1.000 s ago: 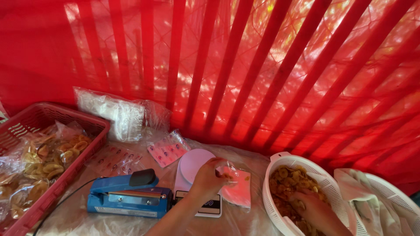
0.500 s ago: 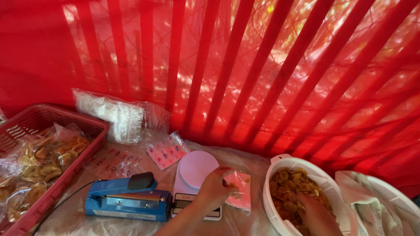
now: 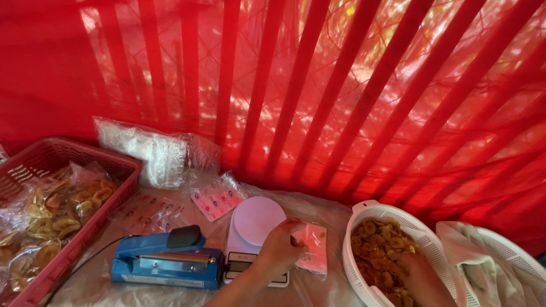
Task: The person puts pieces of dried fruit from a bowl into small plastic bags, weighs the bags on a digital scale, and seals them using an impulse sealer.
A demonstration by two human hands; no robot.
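Your left hand [image 3: 281, 245] pinches small pouch [image 3: 311, 249] mouth, pouch beside scale [image 3: 257, 224]. Right hand [image 3: 418, 273] buried in chips [image 3: 375, 244], right of pouch; finger state unclear.

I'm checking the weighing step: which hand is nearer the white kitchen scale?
Left. The left hand hovers over the white kitchen scale with a small bag; the right hand is in the white basket.

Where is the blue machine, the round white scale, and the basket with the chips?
blue machine [image 3: 165, 266]: head view, on the front of its blue body.
round white scale [image 3: 257, 220]: head view, on the bare round weighing plate.
basket with the chips [image 3: 355, 272]: head view, on its white left wall.
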